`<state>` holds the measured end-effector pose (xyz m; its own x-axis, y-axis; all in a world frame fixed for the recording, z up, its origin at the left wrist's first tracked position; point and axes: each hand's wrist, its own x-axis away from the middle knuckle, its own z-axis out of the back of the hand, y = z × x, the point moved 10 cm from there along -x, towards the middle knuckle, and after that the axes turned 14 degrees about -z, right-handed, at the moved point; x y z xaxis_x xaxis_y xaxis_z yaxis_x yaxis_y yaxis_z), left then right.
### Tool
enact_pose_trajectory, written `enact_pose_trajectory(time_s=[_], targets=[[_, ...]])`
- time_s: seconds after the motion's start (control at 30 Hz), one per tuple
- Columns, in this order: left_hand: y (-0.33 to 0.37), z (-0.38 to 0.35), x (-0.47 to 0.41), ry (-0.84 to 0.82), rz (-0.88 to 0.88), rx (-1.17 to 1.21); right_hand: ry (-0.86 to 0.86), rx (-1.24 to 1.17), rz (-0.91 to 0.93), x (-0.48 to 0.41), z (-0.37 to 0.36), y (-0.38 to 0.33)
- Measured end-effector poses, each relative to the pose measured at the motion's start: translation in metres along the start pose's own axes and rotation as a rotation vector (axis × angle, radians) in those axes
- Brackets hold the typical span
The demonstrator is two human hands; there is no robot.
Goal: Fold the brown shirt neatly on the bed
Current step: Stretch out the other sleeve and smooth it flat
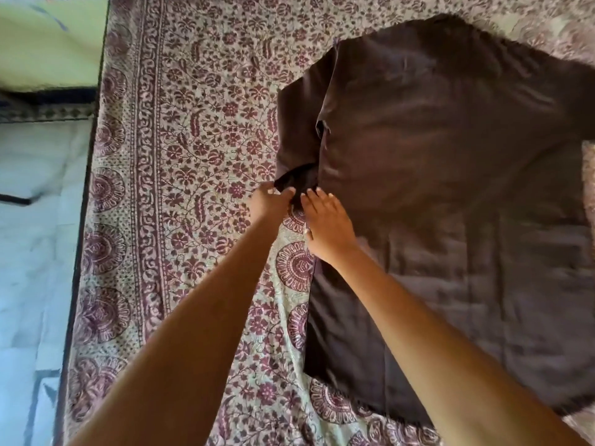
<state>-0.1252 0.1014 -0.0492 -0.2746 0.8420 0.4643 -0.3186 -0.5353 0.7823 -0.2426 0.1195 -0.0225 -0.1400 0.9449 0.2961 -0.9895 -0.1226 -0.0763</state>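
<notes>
Maroon block-printed flowers and vines cover the pale bedsheet [199, 130], which fills most of the view; bands of scrollwork and round medallions run along its border. To the left lies a pale blue-grey tiled floor [32, 252], with a soft green surface [48, 43] above it, blurred.

On the right half of the bed the brown shirt [450, 188] lies spread flat. Its cloth is matte, dark and faintly creased, with straight side and hem edges. Its near sleeve [299, 130] hangs down alongside the body, bunched at the end.

The left hand [269, 204] has its fingers curled around that bunched sleeve end, pinching the fabric. The right hand [326, 226] rests palm down just beside it on the shirt's edge, fingers straight and holding nothing.
</notes>
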Motion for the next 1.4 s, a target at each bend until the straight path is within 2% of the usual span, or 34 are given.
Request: enact_pose_trajectory(time_s=[0.07,0.13,0.23,0.3,0.37,0.43,0.47,0.53,0.57,0.6,0.67,0.73,0.83,1.0,1.07,1.13,1.23,1.33,1.4], targets=[[-0.003,-0.006,-0.012,0.020,0.013,0.073,0.033,-0.006,-0.007,-0.011,-0.006,-0.003],[0.011,0.004,-0.020,0.051,-0.063,-0.020,0.115,-0.058,-0.023,-0.021,0.001,-0.008],[0.057,0.046,-0.019,0.228,-0.263,-0.135,0.315,-0.244,-0.059,-0.035,0.036,-0.018],[0.087,0.074,-0.015,0.336,-0.402,-0.155,0.293,-0.398,-0.169,-0.051,0.051,-0.020],[0.107,0.090,-0.018,0.308,-0.539,-0.105,0.155,-0.752,-0.342,-0.070,0.050,-0.020],[0.110,0.104,-0.023,0.220,-0.621,0.050,-0.140,-1.438,-0.508,-0.084,0.035,-0.039],[0.102,0.117,-0.026,0.253,-0.605,0.128,-0.297,-1.776,-0.569,-0.087,0.029,-0.056],[0.056,0.150,-0.035,0.425,-0.405,0.178,-0.580,-2.232,-0.580,-0.088,0.024,-0.094],[0.026,0.161,-0.037,0.462,-0.234,0.169,-0.685,-2.350,-0.540,-0.088,0.027,-0.112],[-0.007,0.160,-0.038,0.402,-0.039,0.205,-0.757,-2.416,-0.490,-0.087,0.031,-0.125],[-0.052,0.134,-0.030,0.140,0.246,0.457,-0.833,-2.483,-0.400,-0.086,0.036,-0.146],[-0.062,0.119,-0.016,-0.034,0.350,0.708,-0.870,-2.542,-0.356,-0.085,0.040,-0.159],[-0.054,0.114,-0.012,-0.156,0.318,0.944,-0.896,-2.619,-0.339,-0.081,0.045,-0.174],[-0.050,0.106,-0.005,-0.223,0.382,1.042,-0.918,-2.735,-0.280,-0.079,0.066,-0.193],[-0.041,0.105,-0.011,-0.241,0.314,1.191,-0.959,-2.746,-0.257,-0.077,0.075,-0.200],[-0.034,0.124,-0.023,-0.103,0.205,1.323,-0.984,-2.660,-0.279,-0.074,0.077,-0.208],[-0.049,0.186,-0.034,0.337,0.083,1.332,-0.874,-2.405,-0.508,-0.074,0.052,-0.204],[-0.069,0.272,-0.038,0.701,-0.073,1.035,-0.751,-2.091,-0.630,-0.073,0.026,-0.192],[-0.072,0.327,-0.043,0.815,-0.181,0.723,-0.701,-1.900,-0.688,-0.071,0.012,-0.188]])
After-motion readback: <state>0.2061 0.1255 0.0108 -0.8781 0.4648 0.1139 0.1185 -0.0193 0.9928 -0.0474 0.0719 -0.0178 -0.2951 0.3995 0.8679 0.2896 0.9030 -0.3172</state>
